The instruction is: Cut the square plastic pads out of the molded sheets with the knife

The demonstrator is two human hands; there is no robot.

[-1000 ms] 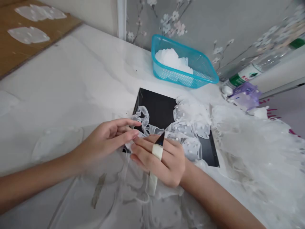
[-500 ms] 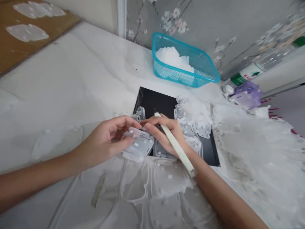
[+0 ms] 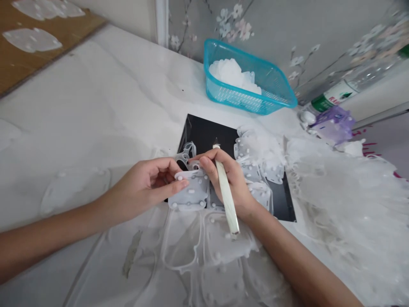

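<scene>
My left hand pinches a translucent plastic piece with rounded corners and small raised studs, thumb on its face. In my right hand lies a slim craft knife with a pale handle. Its dark pointed tip faces away from me, over a black mat. The thumb and index finger of that hand also meet at the top edge of the plastic piece, by a thin looped plastic frame. Whether those fingers grip the frame is partly hidden.
A heap of studded pieces covers the mat's right side. More moulded sheets lie in front. A large translucent pile fills the right. Behind stand a blue basket with white pieces, a bottle and a purple packet.
The craft knife has swung more upright, its handle end moving left. The plastic piece has turned to face me more squarely, and my right fingers have come to its top edge.
</scene>
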